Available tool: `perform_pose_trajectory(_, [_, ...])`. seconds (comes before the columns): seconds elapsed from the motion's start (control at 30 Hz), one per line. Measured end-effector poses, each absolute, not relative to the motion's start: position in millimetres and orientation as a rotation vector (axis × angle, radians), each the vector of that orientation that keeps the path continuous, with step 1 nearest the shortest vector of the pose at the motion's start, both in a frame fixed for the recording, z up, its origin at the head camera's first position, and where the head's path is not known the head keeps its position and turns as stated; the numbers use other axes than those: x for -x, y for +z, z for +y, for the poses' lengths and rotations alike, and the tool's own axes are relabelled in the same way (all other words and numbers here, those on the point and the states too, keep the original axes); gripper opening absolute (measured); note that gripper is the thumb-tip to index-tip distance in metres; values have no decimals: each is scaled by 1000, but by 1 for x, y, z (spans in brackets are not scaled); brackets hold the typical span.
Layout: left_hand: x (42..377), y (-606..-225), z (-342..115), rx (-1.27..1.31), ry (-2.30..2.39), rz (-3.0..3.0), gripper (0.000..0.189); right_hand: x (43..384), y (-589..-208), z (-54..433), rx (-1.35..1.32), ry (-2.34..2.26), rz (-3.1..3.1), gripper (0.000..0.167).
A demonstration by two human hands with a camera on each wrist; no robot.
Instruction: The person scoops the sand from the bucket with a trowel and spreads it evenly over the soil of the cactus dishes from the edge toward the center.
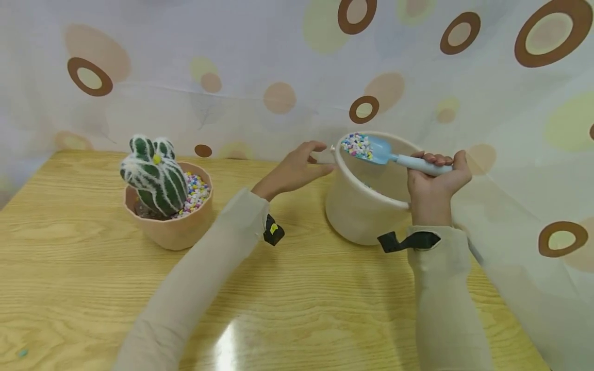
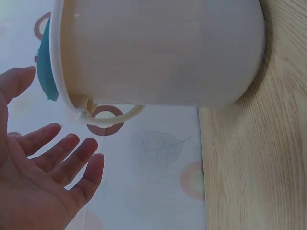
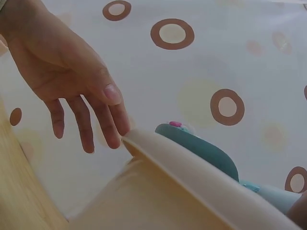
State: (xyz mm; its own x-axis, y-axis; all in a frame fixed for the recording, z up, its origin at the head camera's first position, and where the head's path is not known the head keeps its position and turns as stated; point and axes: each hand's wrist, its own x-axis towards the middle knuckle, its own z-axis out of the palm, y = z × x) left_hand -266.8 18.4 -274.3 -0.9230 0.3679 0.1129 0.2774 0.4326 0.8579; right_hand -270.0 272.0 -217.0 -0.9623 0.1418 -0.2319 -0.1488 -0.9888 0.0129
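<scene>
My right hand [image 1: 433, 188] grips the pale blue handle of a small shovel [image 1: 382, 151]. The shovel's blade, heaped with colorful pebbles [image 1: 357, 146], is over the mouth of a cream bucket [image 1: 357, 206]. Beside the bucket's left rim is my left hand [image 1: 297, 167], its fingers spread and loosely bent with nothing in them. In the left wrist view the palm of the left hand [image 2: 43, 187] faces up near the rim and the bucket's handle [image 2: 120, 117]. The right wrist view shows the blade [image 3: 204, 148] just above the rim.
A potted cactus [image 1: 160, 180] with white fuzz stands at the left, colorful pebbles [image 1: 197, 190] filling part of its peach pot [image 1: 181, 232]. Behind the wooden table [image 1: 297, 299] hangs a curtain [image 1: 241, 118] with circle prints. A small green bit [image 1: 23, 353] lies at the front left.
</scene>
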Motion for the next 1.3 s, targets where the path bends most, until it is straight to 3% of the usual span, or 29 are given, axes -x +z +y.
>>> perform_pose_trajectory(1.3, [221, -274, -60, -455, 1497, 2755, 57, 261, -212, 193, 314, 3092, 28, 56])
